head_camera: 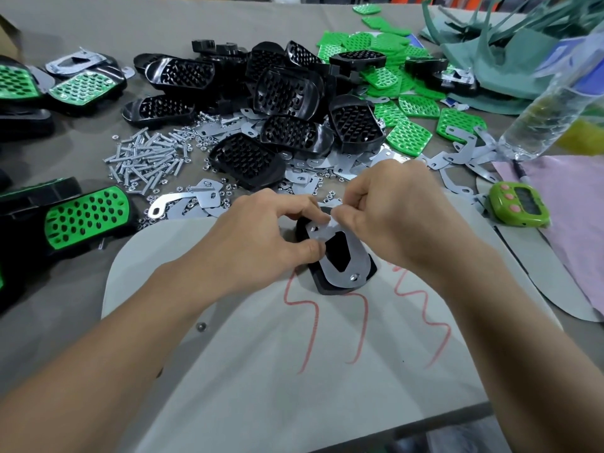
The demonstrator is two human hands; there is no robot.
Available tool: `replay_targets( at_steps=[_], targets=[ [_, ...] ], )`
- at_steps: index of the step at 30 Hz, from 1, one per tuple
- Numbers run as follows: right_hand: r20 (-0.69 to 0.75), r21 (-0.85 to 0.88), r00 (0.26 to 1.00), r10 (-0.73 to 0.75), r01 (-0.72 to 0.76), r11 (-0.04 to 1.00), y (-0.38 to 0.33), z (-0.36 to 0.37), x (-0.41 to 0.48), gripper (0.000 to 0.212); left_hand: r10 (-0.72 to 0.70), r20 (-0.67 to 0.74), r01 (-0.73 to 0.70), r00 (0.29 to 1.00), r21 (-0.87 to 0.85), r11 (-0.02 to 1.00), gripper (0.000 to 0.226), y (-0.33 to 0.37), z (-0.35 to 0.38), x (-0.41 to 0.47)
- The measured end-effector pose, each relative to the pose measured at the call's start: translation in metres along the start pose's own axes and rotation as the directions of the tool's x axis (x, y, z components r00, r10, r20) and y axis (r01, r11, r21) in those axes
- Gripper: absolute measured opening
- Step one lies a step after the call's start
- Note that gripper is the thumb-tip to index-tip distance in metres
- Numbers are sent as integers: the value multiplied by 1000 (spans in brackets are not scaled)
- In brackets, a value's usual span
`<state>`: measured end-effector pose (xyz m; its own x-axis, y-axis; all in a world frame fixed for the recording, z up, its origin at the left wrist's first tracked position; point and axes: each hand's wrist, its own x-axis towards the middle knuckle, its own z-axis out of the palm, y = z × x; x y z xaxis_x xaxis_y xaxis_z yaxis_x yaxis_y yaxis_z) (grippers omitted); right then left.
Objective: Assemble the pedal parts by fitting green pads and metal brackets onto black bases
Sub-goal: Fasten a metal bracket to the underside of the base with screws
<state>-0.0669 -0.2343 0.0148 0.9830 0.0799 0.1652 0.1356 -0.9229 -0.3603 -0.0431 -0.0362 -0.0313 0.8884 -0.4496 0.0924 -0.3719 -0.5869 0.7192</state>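
A black pedal base (330, 286) lies face down on a pale mat (261, 371) in the middle. A metal bracket (354, 264) sits on its back, with a nut at the near end. My left hand (261, 240) holds the base and bracket from the left, thumb on the bracket's edge. My right hand (392, 214) pinches something small at the bracket's far end; what it is stays hidden by the fingers. Behind lie a heap of black bases (287, 93), green pads (408, 135) and loose brackets (327, 171).
Screws and nuts (147, 158) are scattered at centre left. Finished green-and-black pedals (85, 217) lie along the left edge. A green timer (519, 204) and a plastic bottle (549, 109) are at the right. The table's front edge runs below the mat.
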Motion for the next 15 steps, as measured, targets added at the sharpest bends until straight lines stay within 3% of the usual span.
replay_targets(
  at_steps=[4, 11, 15],
  targets=[
    [11, 94, 1000, 21, -22, 995, 6, 2, -3, 42, -3, -5, 3, 1000, 11, 1000, 48, 0, 0, 0],
    [18, 267, 993, 112, -113, 957, 19, -4, -5, 13, 1, 0, -1, 1000, 5, 1000, 44, -3, 0, 0],
    [62, 316, 994, 87, -102, 943, 19, -2, -9, 18, 8, 4, -8, 1000, 6, 1000, 45, -5, 0, 1]
  ],
)
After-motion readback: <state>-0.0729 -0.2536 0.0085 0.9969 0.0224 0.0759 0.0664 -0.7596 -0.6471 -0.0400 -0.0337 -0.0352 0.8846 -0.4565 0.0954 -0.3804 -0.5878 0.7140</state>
